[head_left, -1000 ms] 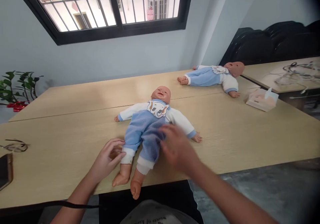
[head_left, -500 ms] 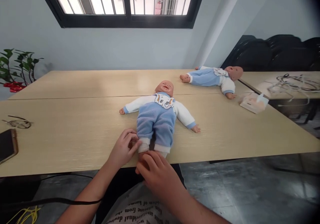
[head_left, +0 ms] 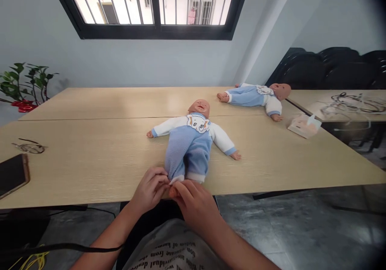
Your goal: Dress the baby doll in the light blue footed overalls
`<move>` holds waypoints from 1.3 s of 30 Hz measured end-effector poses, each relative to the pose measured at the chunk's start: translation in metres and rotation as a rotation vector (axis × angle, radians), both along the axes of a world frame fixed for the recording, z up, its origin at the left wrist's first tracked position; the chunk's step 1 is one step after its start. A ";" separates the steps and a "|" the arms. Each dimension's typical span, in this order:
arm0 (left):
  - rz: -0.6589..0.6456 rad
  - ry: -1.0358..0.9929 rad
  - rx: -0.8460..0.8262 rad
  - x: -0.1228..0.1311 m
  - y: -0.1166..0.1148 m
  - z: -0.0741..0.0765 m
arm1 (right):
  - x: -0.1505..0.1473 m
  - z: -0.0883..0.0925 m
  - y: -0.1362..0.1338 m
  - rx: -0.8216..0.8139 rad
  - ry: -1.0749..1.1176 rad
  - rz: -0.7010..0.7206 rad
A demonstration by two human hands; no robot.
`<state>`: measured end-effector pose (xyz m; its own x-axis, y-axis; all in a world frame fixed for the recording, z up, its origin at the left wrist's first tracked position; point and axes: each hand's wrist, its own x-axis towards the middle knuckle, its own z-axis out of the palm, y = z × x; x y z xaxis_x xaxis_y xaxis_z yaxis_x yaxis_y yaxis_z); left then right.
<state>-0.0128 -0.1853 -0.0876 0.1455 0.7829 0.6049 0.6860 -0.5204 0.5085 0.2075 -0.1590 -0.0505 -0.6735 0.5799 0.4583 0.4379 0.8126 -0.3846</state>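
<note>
Lying face up near the front edge of the wooden table [head_left: 90,161]: a baby doll [head_left: 190,145] in a blue suit with white sleeves, arms spread, feet toward the wearer. Pinching the white cuff of one doll leg with curled fingers: the left hand [head_left: 150,189]. Closing over the doll's foot right beside it, touching the left fingertips: the right hand [head_left: 194,203], hiding most of both feet.

Lying on its side farther back to the right: a second doll [head_left: 256,96], well apart from the first. Sitting near it, by the table's right end: a tissue box [head_left: 303,125]. Resting at the left edge: a dark phone [head_left: 12,174], with a pair of glasses [head_left: 29,147] just behind. Standing beyond the far left corner: a green plant [head_left: 27,85]. Spreading over a neighbouring table on the right: tangled cables [head_left: 352,103]. Running across the pale wall above: a black-framed barred window [head_left: 153,6].
</note>
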 end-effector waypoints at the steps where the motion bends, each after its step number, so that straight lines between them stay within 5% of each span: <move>1: 0.027 -0.037 -0.018 0.000 0.000 0.000 | 0.000 0.001 -0.001 -0.020 0.021 -0.002; 6: 0.076 -0.060 -0.199 -0.003 0.002 -0.002 | -0.004 0.005 -0.003 -0.056 0.015 -0.001; 14: 0.168 0.047 -0.240 -0.006 0.005 -0.004 | -0.013 -0.004 -0.007 0.105 -0.114 -0.015; 17: 0.158 0.057 -0.209 -0.009 -0.001 0.000 | 0.005 0.000 -0.003 0.047 0.030 0.062; 19: 0.179 0.069 -0.143 -0.007 -0.008 0.005 | 0.025 0.000 0.003 0.024 0.195 -0.007; 22: 0.055 0.207 -0.050 0.007 -0.015 0.017 | 0.053 -0.011 0.018 0.082 0.258 -0.229; 26: -0.229 0.468 0.003 0.038 -0.013 0.028 | 0.063 -0.034 0.035 0.179 0.096 -0.278; 30: -0.233 0.497 0.049 0.054 -0.007 0.017 | 0.055 -0.043 0.033 0.190 0.064 -0.274; 35: -0.147 0.375 0.115 0.050 -0.010 -0.008 | 0.055 -0.041 0.012 0.067 0.038 -0.084; 39: -0.139 0.305 0.147 0.048 -0.014 -0.017 | 0.059 -0.047 0.009 0.044 0.100 -0.220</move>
<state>0.0348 -0.1994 -0.1042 0.4356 0.6510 0.6217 0.7124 -0.6715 0.2039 0.2670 -0.1500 -0.0976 -0.4832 0.6857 0.5444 0.5679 0.7187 -0.4012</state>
